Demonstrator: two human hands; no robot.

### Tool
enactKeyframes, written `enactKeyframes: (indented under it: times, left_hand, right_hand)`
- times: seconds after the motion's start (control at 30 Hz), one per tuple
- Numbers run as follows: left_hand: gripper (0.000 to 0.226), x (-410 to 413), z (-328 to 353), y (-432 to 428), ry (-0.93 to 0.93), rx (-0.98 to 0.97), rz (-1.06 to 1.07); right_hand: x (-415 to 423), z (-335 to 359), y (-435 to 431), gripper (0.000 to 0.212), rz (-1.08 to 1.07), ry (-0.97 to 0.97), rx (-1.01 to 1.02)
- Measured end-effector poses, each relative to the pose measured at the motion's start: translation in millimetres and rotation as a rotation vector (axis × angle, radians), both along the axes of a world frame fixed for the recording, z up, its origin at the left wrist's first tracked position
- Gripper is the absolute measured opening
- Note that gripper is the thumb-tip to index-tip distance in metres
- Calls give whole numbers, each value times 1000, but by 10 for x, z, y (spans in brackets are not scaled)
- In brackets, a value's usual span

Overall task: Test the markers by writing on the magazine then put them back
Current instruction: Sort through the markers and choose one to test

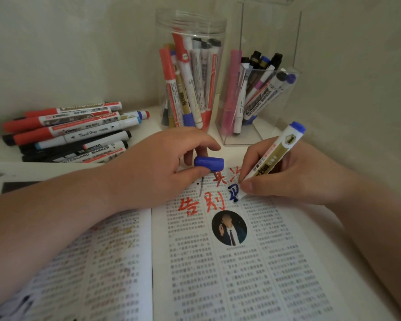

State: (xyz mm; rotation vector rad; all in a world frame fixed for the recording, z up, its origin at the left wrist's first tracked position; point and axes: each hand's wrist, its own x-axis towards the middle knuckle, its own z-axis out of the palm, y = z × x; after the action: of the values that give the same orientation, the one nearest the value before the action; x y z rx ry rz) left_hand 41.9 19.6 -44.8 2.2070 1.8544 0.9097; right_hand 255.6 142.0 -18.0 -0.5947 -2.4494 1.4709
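white, gold-banded marker [273, 156], blue cap [209, 163] off

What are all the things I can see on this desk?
magazine: one, white printed pages, open in front
loose markers: a pile, red, black, blue, back left
round jar: one, clear, holds markers, back middle
square holder: one, clear, holds markers, right of the jar
blue marker: one, white, gold, blue, tip on the page
cap: one, blue, over the page's top
left hand: one, fingers pinch the cap
right hand: one, grips the blue marker
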Motion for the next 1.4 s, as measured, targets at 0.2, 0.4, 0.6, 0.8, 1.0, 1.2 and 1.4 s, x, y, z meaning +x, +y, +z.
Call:
enactKeyframes:
  times: [0.2, 0.4, 0.6, 0.8, 1.0, 1.2, 1.4]
  left_hand:
    - [27, -14, -15, 19, 18, 14, -15]
    - [30, -3, -31, -6, -119, 1, 14]
    - [32, -10, -33, -5, -185, -39, -8]
    - [37, 2, -16, 3, -84, -16, 18]
    - [22, -2, -5, 9, -74, 14, 23]
    - [34, -1, 7, -11, -61, 39, -31]
    - [24, -11, -14, -19, -55, 58, -30]
  right_hand:
    - [-6, 6, 24, 18, 6, -20, 32]
    - [-19, -15, 10, 10, -6, 3, 26]
    - [3, 16, 9, 8, 71, -60, 25]
    - [15, 28, 13, 9, 80, -55, 32]
    - [20, 1, 101, 8, -87, 78, -12]
    - [14, -11, 99, 7, -97, 53, 23]
    - [53, -17, 145, 6, -55, 25, 9]
